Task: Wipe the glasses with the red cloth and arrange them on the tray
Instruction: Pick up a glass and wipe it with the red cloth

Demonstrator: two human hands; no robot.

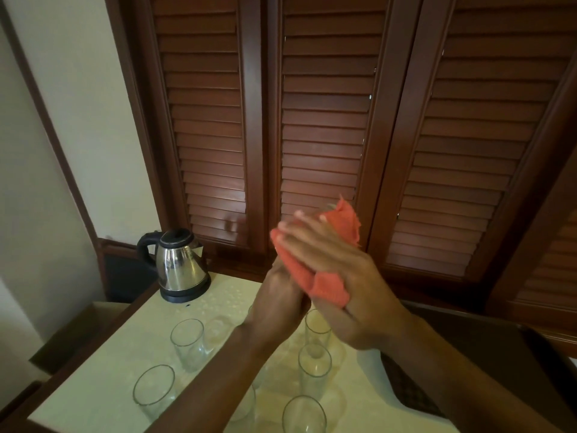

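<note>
Both my hands are raised above the table. My right hand (pixel 352 295) presses the red cloth (pixel 327 285) around something that looks like a glass, almost wholly hidden by the cloth. My left hand (pixel 281 304) is closed around its lower end from the left. Several clear empty glasses stand upright on the cream table below, among them one at the left (pixel 187 342), one nearer me (pixel 153 389) and one under my wrists (pixel 313 370). A dark tray (pixel 537 348) lies at the right, partly hidden by my right forearm.
A steel electric kettle (pixel 182 264) with a black handle stands at the table's far left corner. Brown louvred doors (pixel 324 120) rise right behind the table (pixel 103 385). An open cardboard box (pixel 78 329) sits on the floor to the left.
</note>
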